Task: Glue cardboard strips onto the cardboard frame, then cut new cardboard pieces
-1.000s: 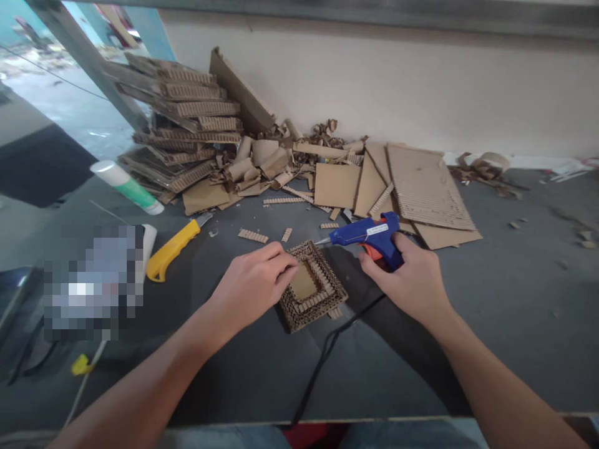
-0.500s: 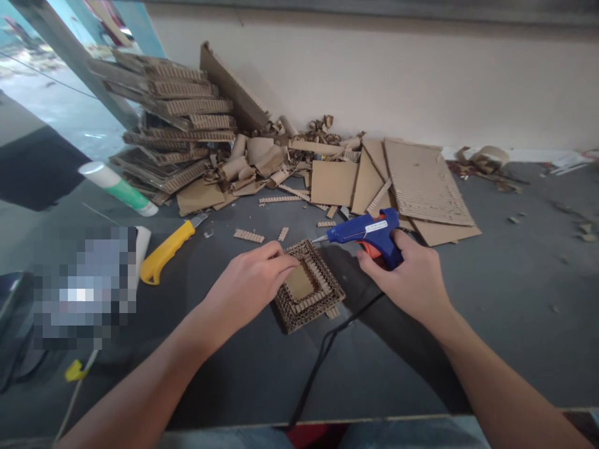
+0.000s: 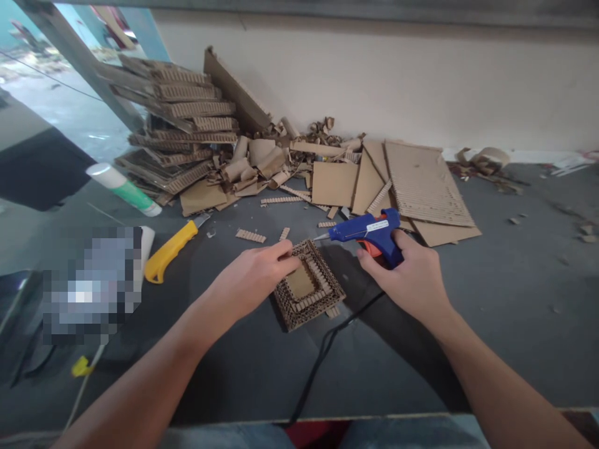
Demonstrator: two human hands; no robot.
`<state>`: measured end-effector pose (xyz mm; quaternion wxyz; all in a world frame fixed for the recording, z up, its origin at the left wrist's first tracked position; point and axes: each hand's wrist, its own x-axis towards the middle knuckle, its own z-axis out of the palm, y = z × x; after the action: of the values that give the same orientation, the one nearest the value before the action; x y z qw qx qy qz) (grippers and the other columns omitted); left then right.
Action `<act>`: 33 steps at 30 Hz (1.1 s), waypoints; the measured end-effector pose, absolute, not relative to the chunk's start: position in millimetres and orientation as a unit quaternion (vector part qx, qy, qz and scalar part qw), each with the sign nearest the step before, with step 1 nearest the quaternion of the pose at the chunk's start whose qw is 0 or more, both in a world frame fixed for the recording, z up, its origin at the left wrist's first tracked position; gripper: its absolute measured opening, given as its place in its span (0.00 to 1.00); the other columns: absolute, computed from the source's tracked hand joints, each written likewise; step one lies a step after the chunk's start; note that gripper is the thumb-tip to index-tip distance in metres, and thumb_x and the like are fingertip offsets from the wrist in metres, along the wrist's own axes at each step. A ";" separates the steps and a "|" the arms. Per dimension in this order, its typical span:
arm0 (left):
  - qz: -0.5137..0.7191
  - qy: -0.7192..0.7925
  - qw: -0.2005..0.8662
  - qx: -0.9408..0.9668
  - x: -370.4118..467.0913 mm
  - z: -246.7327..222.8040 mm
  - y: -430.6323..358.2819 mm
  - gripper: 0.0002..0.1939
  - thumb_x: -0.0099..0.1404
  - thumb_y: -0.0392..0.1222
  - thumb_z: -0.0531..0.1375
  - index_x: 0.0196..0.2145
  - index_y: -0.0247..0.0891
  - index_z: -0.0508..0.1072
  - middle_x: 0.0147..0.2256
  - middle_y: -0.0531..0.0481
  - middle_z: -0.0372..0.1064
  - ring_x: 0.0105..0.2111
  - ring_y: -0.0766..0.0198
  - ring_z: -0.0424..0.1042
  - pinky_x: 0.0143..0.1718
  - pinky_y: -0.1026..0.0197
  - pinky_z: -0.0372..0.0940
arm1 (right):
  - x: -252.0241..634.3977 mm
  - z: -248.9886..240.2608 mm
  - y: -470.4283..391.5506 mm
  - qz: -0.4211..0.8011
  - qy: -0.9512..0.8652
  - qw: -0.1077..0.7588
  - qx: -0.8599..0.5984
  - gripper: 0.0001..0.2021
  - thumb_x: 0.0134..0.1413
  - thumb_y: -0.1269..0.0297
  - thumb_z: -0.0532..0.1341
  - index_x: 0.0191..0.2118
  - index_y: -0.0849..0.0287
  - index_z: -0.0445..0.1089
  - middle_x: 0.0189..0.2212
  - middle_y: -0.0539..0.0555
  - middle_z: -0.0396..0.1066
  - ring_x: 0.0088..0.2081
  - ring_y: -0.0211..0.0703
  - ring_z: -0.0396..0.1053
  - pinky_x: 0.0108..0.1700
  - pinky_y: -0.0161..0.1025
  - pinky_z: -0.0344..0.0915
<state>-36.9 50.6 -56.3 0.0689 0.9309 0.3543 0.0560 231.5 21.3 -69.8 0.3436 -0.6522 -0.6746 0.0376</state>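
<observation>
A small rectangular cardboard frame (image 3: pixel 318 305) with stepped, corrugated borders and a flat brown middle rests on the dark table. My left hand (image 3: pixel 262 269) is closed over its left side, with fingertips at the inner border; the fingers cover that part. In my right hand (image 3: pixel 414 274) is a blue hot glue gun (image 3: pixel 362 228) with an orange trigger. Its nozzle points left, by the frame's far corner; whether the tip touches is hard to tell. Short corrugated cardboard strips (image 3: pixel 251 236) lie just beyond the frame.
Left of my arm lie a yellow utility knife (image 3: pixel 171 251), a green-and-white tube (image 3: pixel 125 190) and a pixelated object (image 3: pixel 93 284). Cardboard pieces are stacked (image 3: pixel 187 109) at the back left. Scraps and cardboard sheets (image 3: pixel 425 181) line the wall. A black cord (image 3: pixel 322 358) runs toward the front edge.
My left fingers have shifted slightly along the frame's left side, with the fingertips curling inward. The view has turned a little. My right hand and the glue gun look nearly still.
</observation>
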 end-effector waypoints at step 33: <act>0.110 0.474 0.240 0.840 -24.1 -55.4 58.8 0.12 0.70 0.39 0.55 0.34 0.43 0.77 0.56 0.49 0.64 0.48 0.55 0.71 0.54 0.46 0.65 | 231.0 -68.0 20.7 0.058 -0.664 0.345 -0.661 0.14 0.50 0.52 0.65 0.27 0.54 0.62 0.14 0.43 0.59 0.17 0.36 0.58 0.25 0.35 0.56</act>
<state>-24.1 58.8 -55.4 0.2399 0.8402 0.4739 0.1096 231.0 20.7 -68.0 0.3451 -0.6610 -0.6638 0.0583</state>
